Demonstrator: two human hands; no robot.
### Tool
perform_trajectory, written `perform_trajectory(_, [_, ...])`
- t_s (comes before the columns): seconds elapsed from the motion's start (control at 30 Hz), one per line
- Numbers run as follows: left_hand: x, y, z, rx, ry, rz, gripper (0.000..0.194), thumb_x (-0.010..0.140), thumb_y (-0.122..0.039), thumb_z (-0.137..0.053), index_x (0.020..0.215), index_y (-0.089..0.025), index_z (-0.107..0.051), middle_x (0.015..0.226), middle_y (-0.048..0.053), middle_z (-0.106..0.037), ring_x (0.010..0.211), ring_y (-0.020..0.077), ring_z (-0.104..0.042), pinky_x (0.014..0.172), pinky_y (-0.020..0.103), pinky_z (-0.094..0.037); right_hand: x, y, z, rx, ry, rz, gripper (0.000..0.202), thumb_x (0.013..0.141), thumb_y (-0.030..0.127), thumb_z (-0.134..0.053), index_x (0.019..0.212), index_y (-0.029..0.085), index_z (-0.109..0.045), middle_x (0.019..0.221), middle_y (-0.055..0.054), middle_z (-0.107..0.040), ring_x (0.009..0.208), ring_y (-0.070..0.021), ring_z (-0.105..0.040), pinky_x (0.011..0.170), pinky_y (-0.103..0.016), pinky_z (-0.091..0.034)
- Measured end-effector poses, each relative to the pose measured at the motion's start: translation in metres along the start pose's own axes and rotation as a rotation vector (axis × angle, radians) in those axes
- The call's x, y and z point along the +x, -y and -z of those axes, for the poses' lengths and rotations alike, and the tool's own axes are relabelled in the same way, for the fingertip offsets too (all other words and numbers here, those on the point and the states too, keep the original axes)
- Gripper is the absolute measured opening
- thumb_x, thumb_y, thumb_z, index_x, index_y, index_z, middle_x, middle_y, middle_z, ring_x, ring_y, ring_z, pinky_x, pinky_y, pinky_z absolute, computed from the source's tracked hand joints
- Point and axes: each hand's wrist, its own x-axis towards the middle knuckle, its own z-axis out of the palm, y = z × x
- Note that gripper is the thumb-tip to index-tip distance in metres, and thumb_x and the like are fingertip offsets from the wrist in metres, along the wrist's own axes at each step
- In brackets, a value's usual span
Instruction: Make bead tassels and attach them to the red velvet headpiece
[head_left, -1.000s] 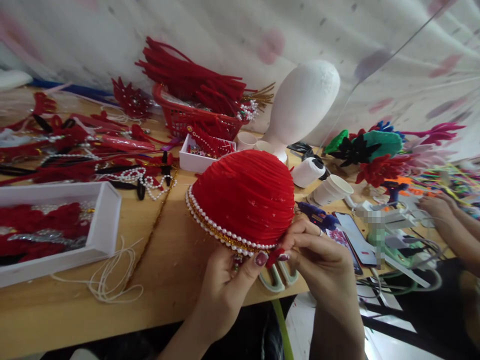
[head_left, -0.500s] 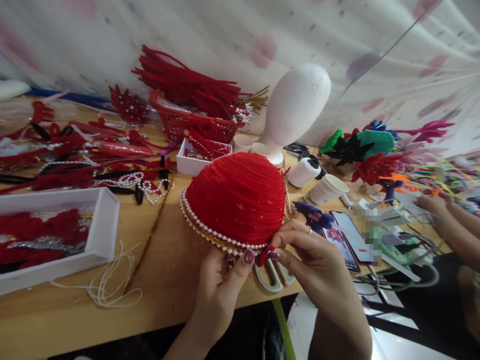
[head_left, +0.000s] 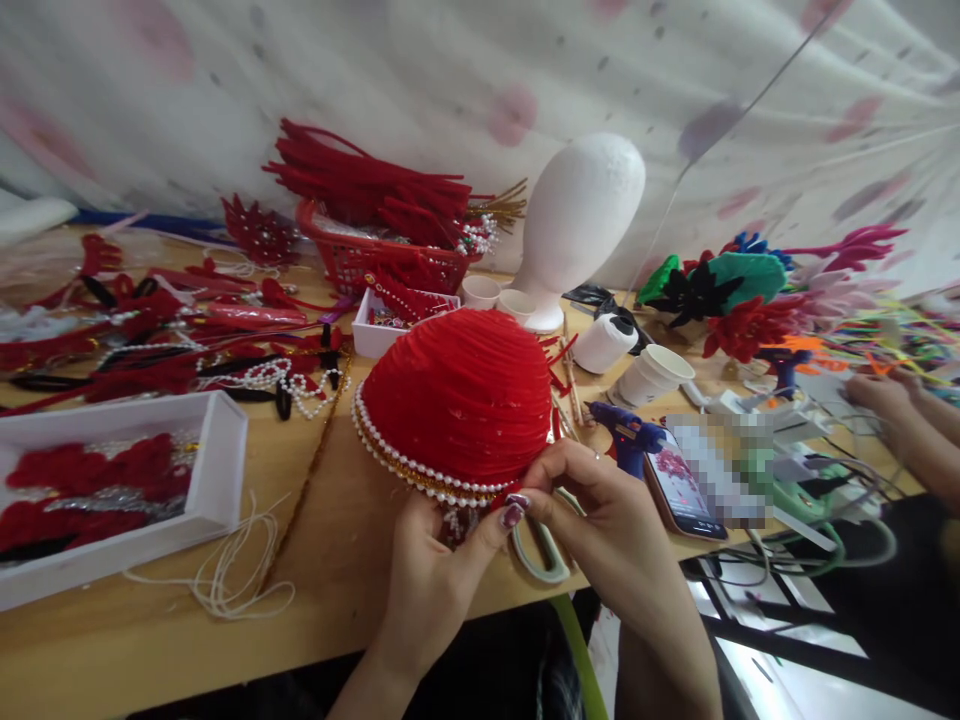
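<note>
A red dome-shaped cap, its surface ridged with many rows, hangs over the near part of the table. White pearl strings and a gold band run along its lower edge. My left hand grips that edge from below, thumb in front, other fingers partly hidden under the cap. At the right end of the edge, my right hand pinches a short red strip against the cap. Both thumb tips meet there. Scissors with pale green handles lie behind my right hand, partly covered.
Behind the cap stand a white foam head and a red basket of red strips. A blue glue gun and a phone lie to the right. White boxes and bead strings are leftward. Another person's hands work at far right.
My right hand has moved slightly left, its thumb now against my left thumb. The cap has shifted a little left and turned slightly, and less of the red strip shows.
</note>
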Motion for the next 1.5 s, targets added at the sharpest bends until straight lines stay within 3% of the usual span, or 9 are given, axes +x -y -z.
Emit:
perform_trajectory(0.33, [0.009, -0.001, 0.009, -0.065, -0.041, -0.063, 0.031, 0.073, -0.029, -0.085, 0.097, -0.015, -0.073, 0.096, 0.006, -0.08, 0.089, 0.0215, -0.075, 0.084, 0.03, -0.058, 0.004, -0.006, -0.007, 0.047, -0.023, 0.134, 0.007, 0.092, 0.024, -0.067, 0.085, 0.021, -0.069, 0.08, 0.0, -0.065, 0.073, -0.0138, -0.059, 0.066, -0.027, -0.046])
perform_trajectory(0.53, [0.014, -0.005, 0.014, -0.139, -0.036, -0.036, 0.03, 0.071, -0.028, -0.087, 0.094, -0.015, -0.071, 0.091, 0.004, -0.079, 0.083, 0.0186, -0.074, 0.075, 0.026, -0.058, 0.004, 0.007, -0.014, -0.059, -0.015, 0.222, 0.01, 0.09, 0.014, -0.063, 0.086, 0.021, -0.068, 0.082, -0.001, -0.064, 0.075, -0.0145, -0.059, 0.069, -0.028, -0.047])
perform_trajectory(0.73, [0.011, -0.008, 0.011, -0.151, -0.04, -0.054, 0.033, 0.07, -0.025, -0.085, 0.099, -0.016, -0.073, 0.092, 0.004, -0.079, 0.093, 0.0226, -0.075, 0.088, 0.034, -0.058, 0.01, 0.008, -0.011, -0.089, 0.005, 0.227, 0.01, 0.088, 0.017, -0.062, 0.081, 0.019, -0.069, 0.077, -0.002, -0.068, 0.071, -0.0153, -0.062, 0.063, -0.028, -0.049])
perform_trajectory(1.03, [0.015, -0.015, 0.017, -0.296, -0.021, 0.009, 0.046, 0.07, -0.036, -0.084, 0.11, -0.016, -0.072, 0.097, 0.008, -0.08, 0.093, 0.0265, -0.075, 0.087, 0.04, -0.058, 0.023, 0.007, -0.007, -0.055, 0.102, 0.26, 0.012, 0.083, 0.01, -0.066, 0.078, 0.019, -0.072, 0.075, 0.0, -0.07, 0.066, -0.0117, -0.064, 0.062, -0.024, -0.052])
perform_trajectory(1.13, [0.017, -0.011, 0.028, -0.11, -0.043, 0.043, 0.047, 0.076, -0.048, -0.079, 0.108, -0.016, -0.07, 0.099, 0.01, -0.079, 0.09, 0.0254, -0.075, 0.084, 0.04, -0.058, 0.019, 0.006, -0.008, -0.036, 0.116, 0.357, 0.011, 0.085, 0.011, -0.067, 0.078, 0.019, -0.071, 0.077, 0.0, -0.071, 0.068, -0.0114, -0.066, 0.063, -0.023, -0.054])
perform_trajectory(1.23, [0.016, -0.007, 0.047, 0.242, -0.016, 0.063, 0.051, 0.077, -0.061, -0.073, 0.098, -0.014, -0.071, 0.092, 0.012, -0.078, 0.082, 0.0259, -0.074, 0.074, 0.038, -0.058, 0.009, 0.003, -0.01, -0.104, -0.016, 0.624, 0.009, 0.088, 0.011, -0.067, 0.085, 0.019, -0.071, 0.079, -0.002, -0.071, 0.07, -0.0126, -0.068, 0.063, -0.024, -0.057])
perform_trajectory(1.37, [0.007, -0.02, 0.068, 0.544, -0.061, 0.038, 0.03, 0.076, -0.048, -0.078, 0.076, -0.018, -0.073, 0.07, 0.008, -0.072, 0.067, 0.0247, -0.068, 0.061, 0.032, -0.051, -0.011, 0.001, -0.013, -0.342, -0.183, 0.933, 0.019, 0.09, 0.011, -0.067, 0.105, 0.022, -0.072, 0.084, -0.005, -0.074, 0.074, -0.0182, -0.071, 0.064, -0.031, -0.06])
perform_trajectory(1.43, [-0.001, -0.031, 0.073, 0.725, -0.141, -0.061, 0.02, 0.075, -0.037, -0.079, 0.065, -0.021, -0.071, 0.066, 0.006, -0.069, 0.068, 0.0241, -0.066, 0.065, 0.03, -0.048, -0.02, 0.001, -0.013, -0.345, -0.16, 0.922, 0.028, 0.09, 0.01, -0.066, 0.114, 0.024, -0.069, 0.088, -0.004, -0.075, 0.076, -0.0201, -0.072, 0.066, -0.034, -0.062])
perform_trajectory(1.5, [-0.011, -0.043, 0.074, 0.914, -0.189, -0.253, 0.012, 0.079, -0.034, -0.075, 0.073, -0.024, -0.075, 0.082, 0.007, -0.074, 0.079, 0.0258, -0.068, 0.073, 0.032, -0.05, -0.025, 0.001, -0.014, -0.282, -0.118, 0.862, 0.036, 0.092, 0.009, -0.064, 0.123, 0.025, -0.065, 0.091, -0.003, -0.076, 0.075, -0.0206, -0.072, 0.066, -0.034, -0.064])
